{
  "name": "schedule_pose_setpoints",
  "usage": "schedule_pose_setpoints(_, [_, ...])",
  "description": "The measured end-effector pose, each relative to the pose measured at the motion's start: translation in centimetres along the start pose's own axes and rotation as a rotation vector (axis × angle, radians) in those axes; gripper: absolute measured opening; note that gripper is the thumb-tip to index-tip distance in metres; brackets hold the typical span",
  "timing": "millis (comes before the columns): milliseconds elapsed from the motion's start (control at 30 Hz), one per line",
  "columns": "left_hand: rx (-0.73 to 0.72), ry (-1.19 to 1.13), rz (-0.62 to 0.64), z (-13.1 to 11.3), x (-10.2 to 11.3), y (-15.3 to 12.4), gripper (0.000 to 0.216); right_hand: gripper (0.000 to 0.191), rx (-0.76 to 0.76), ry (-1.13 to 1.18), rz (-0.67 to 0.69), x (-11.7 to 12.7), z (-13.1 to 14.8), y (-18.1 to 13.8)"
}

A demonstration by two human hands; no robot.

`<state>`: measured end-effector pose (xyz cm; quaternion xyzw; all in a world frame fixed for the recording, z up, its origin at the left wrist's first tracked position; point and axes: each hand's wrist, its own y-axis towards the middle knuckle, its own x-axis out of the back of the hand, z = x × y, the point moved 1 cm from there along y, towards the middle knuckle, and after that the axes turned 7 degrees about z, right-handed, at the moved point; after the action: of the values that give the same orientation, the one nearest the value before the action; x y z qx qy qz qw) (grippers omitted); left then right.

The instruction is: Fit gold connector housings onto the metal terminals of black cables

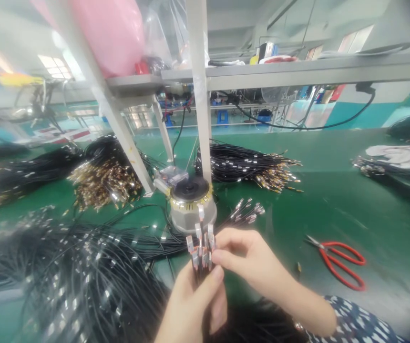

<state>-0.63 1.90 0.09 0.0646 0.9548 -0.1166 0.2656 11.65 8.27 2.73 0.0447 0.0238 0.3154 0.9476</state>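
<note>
In the head view, my left hand [203,302] is closed round a small bunch of black cables, whose silvery connector ends [199,247] stick up above the fist. My right hand [242,250] meets the bunch from the right, its thumb and forefinger pinched at one of the connectors. Just behind the bunch stands a round grey device [192,212] with a black top and a yellow toothed rim. Beside it, to the right, lies another small group of cables with silvery connectors [246,210]. The lower parts of the held cables are hidden by my left hand.
A large heap of black cables [94,271] covers the left of the green table [319,205]. Red-handled scissors-like cutters [343,262] lie at the right. Cable bundles with gold tips [248,164] lie farther back. A white shelf post [199,95] rises behind the device.
</note>
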Motion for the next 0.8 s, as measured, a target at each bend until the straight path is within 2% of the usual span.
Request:
schedule_pose_setpoints(100, [-0.063, 0.083, -0.113, -0.4, -0.1, -0.4, 0.029, 0.015, 0.044, 0.019, -0.054, -0.2, -0.2, -0.2])
schedule_pose_setpoints(233, [-0.084, 0.129, -0.186, -0.9, -0.3, -0.5, 0.029, 0.020, 0.018, 0.073, -0.003, -0.1, -0.3, -0.3])
schedule_pose_setpoints(333, [-0.086, 0.113, -0.232, -1.1, -0.4, -0.3, 0.031, 0.023, 0.011, -0.031, -0.013, 1.4, -0.4, -0.8])
schedule_pose_setpoints(400, [-0.092, 0.089, -0.259, -1.2, -0.5, -0.3, 0.031, 0.028, -0.003, -0.250, -0.104, 4.0, -0.8, -1.8])
schedule_pose_setpoints(500, [-0.094, 0.073, -0.279, -1.4, -0.6, -0.6, 0.033, 0.030, -0.072, -0.735, -0.325, 10.0, -2.6, -4.9])
schedule_pose_setpoints(600, [-0.076, 0.061, -0.274, -1.6, -0.7, -0.8, 0.037, 0.035, -0.309, -1.173, -0.482, 16.5, -5.6, -9.6])
schedule_pose_setpoints(700, [-0.040, 0.019, -0.255, -1.7, -0.7, -0.8, 0.044, 0.042, -0.508, -1.425, -0.493, 20.6, -8.5, -14.6])
schedule_pose_setpoints(800, [0.002, -0.022, -0.218, -1.6, -0.6, -0.5, 0.043, 0.046, -0.485, -1.436, -0.433, 21.8, -10.3, -17.8])
